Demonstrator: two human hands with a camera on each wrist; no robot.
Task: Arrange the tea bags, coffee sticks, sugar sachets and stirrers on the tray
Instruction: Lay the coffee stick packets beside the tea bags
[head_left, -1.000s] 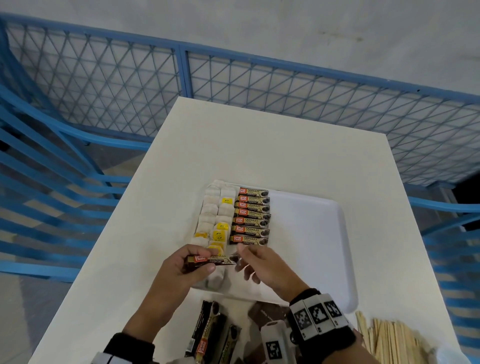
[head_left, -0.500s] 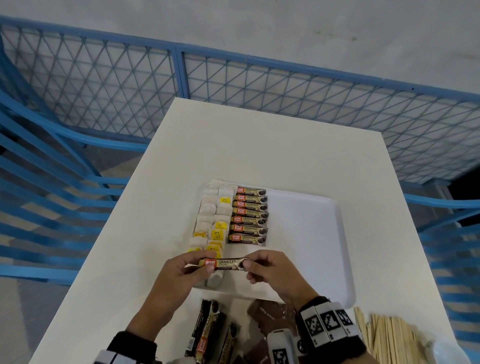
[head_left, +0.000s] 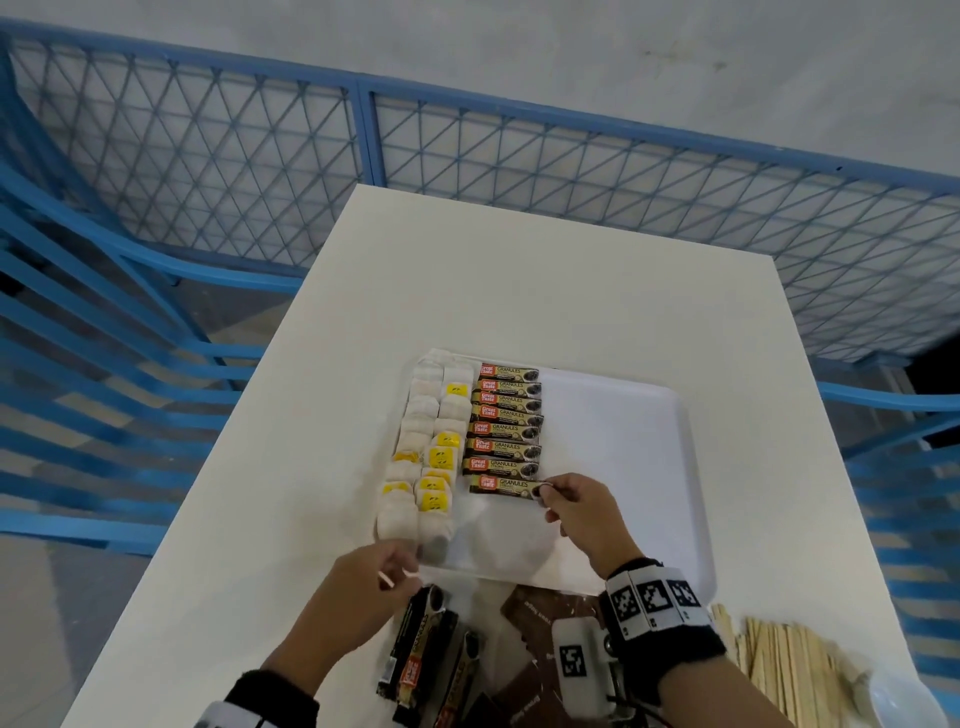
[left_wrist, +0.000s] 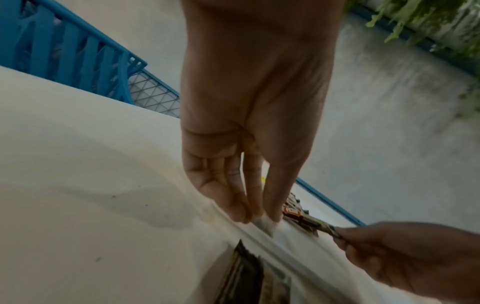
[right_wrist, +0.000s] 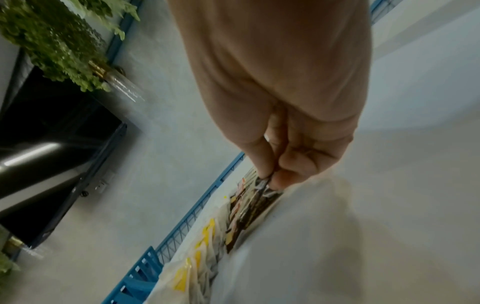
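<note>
Laying the eighth coffee stick (head_left: 503, 486) under its row — right hand (head_left: 582, 512) pinching its end, left hand (head_left: 363, 587) loosely curled, empty; next, release and fetch another from the tabletop (head_left: 260, 545).

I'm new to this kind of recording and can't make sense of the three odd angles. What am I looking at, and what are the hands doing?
No machine here: a person wears a head camera and one on each wrist. The head view looks down on a white table bearing a white tray with tea bags beside a column of coffee sticks. The right hand pinches the end of the nearest coffee stick; its wrist view shows that pinch close up. The left hand is at the tray's near edge, holding nothing I can see. More sticks and wooden stirrers wait nearby.
</note>
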